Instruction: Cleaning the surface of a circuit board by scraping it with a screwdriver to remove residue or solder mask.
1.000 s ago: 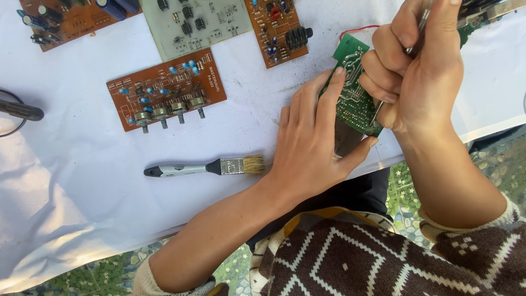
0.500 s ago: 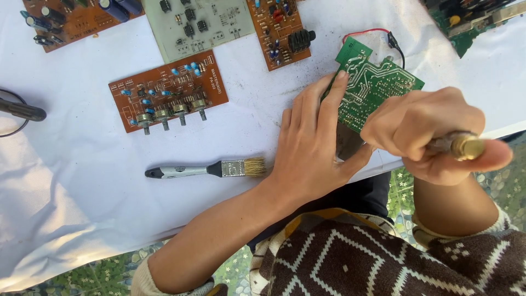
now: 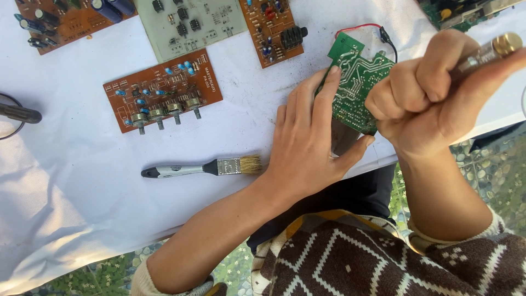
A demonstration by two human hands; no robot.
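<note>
A green circuit board [image 3: 356, 82] lies solder side up near the front edge of the white-covered table [image 3: 71, 170]. My left hand [image 3: 309, 142] rests flat on the cloth, its fingers pressing the board's left edge and its thumb under the lower corner. My right hand [image 3: 438, 90] is closed in a fist around a tool with a brass-coloured end [image 3: 507, 43], held just right of the board and above it. The tool's tip is hidden by my fingers.
A small paintbrush [image 3: 203, 167] lies left of my left hand. An orange board with knobs [image 3: 161, 90] sits farther left. More boards, orange [image 3: 271, 27], pale grey [image 3: 189, 22], orange [image 3: 60, 16] and green [image 3: 466, 11], line the far edge. A dark handle [image 3: 19, 114] pokes in at left.
My right hand has drawn back from over the green board toward me and to the right, turning the tool so its brass end points right. My left hand stays on the board.
</note>
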